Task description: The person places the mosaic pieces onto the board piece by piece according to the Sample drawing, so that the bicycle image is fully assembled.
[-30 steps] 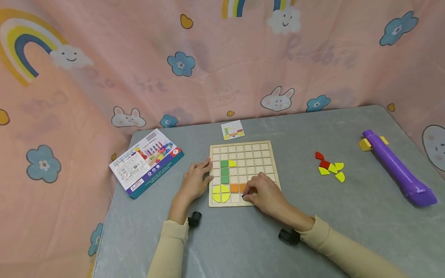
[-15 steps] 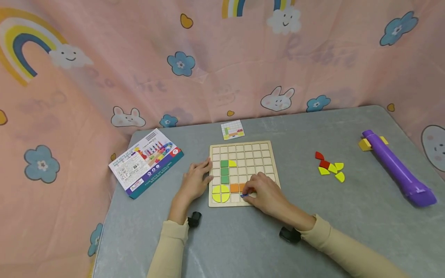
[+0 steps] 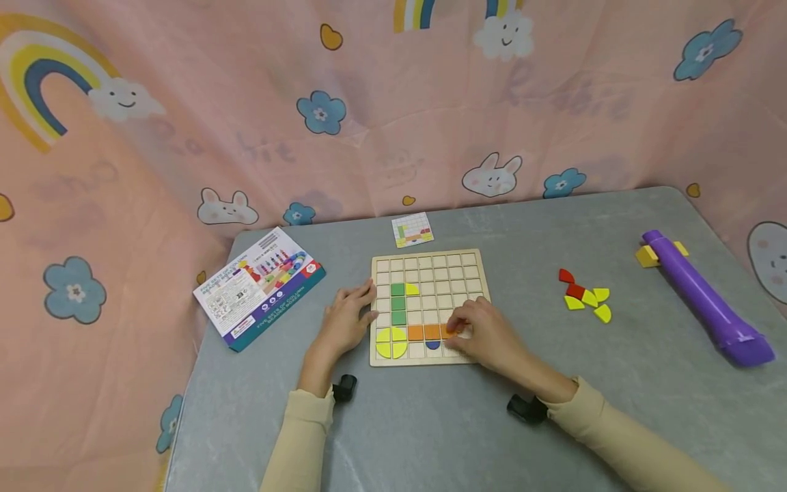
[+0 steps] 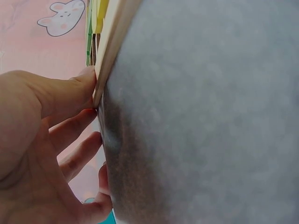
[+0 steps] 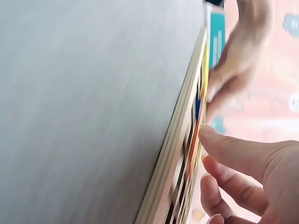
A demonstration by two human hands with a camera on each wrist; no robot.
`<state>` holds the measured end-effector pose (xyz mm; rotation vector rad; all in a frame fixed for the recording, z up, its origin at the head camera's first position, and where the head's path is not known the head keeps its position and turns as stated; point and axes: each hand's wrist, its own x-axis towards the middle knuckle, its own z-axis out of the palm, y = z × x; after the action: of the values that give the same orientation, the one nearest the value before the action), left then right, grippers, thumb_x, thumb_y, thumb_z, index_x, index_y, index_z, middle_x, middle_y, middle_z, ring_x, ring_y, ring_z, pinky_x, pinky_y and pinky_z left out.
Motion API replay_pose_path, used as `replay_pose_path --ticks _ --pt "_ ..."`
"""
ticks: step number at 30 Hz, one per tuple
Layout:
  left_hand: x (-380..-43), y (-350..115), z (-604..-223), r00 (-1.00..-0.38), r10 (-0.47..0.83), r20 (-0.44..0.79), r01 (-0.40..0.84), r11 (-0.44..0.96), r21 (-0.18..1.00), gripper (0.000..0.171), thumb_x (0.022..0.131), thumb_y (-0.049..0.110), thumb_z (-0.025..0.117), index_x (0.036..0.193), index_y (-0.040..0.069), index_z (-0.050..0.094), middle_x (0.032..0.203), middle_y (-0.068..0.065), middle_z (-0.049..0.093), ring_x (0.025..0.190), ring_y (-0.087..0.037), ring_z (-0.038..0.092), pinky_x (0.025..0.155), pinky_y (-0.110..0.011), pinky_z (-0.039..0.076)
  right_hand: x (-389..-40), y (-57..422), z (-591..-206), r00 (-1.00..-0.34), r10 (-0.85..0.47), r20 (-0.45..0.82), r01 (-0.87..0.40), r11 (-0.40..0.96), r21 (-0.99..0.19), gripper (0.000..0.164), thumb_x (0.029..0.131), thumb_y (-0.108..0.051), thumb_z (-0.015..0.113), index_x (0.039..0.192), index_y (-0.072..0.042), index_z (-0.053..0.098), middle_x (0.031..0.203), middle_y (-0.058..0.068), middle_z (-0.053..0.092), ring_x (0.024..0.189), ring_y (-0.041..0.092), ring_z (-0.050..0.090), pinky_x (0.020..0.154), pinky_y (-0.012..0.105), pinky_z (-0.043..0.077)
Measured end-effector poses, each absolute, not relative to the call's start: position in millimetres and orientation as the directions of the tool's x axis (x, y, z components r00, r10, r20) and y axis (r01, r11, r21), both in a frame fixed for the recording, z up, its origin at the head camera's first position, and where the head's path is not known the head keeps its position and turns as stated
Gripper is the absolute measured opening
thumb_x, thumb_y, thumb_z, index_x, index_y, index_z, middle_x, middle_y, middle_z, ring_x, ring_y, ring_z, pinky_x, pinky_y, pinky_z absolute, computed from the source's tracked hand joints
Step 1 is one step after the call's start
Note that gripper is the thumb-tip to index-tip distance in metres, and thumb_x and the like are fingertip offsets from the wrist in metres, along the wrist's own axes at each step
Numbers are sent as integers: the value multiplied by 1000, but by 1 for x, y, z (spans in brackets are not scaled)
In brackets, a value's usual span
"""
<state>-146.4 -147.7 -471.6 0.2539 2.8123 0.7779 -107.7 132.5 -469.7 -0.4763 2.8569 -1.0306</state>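
A wooden grid board lies on the table with green, yellow and orange tiles in several cells. In its bottom row sits a blue half-round tile, just below the orange tiles. My right hand hovers over the lower right part of the board, fingers loosely bent and nothing between them. The blue tile also shows edge-on in the right wrist view, beyond the thumb tip. My left hand steadies the board's left edge, thumb and fingertips touching the wooden rim.
Behind the board lies a small pattern card. A printed box is at the left. To the right are loose yellow tiles and red tiles. Farther right, a purple tube leans on yellow blocks.
My right hand has let go of the blue tile, which now lies in the bottom row, and has shifted slightly right. The left hand stays in place.
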Motion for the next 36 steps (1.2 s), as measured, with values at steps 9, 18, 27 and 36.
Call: replay_pose_path --ticks 9,18,27,36 --pt "-146 -147 -471 -960 229 -160 115 846 521 60 106 23 66 161 14 45 174 2 34 147 -33 42 108 -62 38 -117 209 -470 -984 -171 -43 -110 787 -607 26 87 -20 88 105 -5 77 97 10 68 98 29 56 84 43 44" --pt "-147 -148 -470 -959 231 -162 116 847 519 60 106 22 66 161 14 45 174 3 33 146 -32 41 105 -59 39 -119 276 -472 -996 -84 21 -81 824 -561 32 85 -9 88 109 7 75 102 26 69 101 43 56 89 61 42" --pt "-145 -148 -469 -959 231 -163 113 842 527 59 106 21 66 161 13 45 174 2 34 147 -34 41 104 -59 39 -116 303 -475 -998 -34 49 -55 843 -535 28 87 -9 87 105 7 73 95 22 67 93 38 57 79 49 44" --pt "-147 -148 -471 -960 231 -158 120 850 513 59 106 22 66 160 14 46 174 3 34 146 -33 42 102 -58 40 -114 305 -475 -1000 7 24 -6 853 -522 31 88 -12 86 102 10 69 90 21 65 91 39 54 76 46 42"
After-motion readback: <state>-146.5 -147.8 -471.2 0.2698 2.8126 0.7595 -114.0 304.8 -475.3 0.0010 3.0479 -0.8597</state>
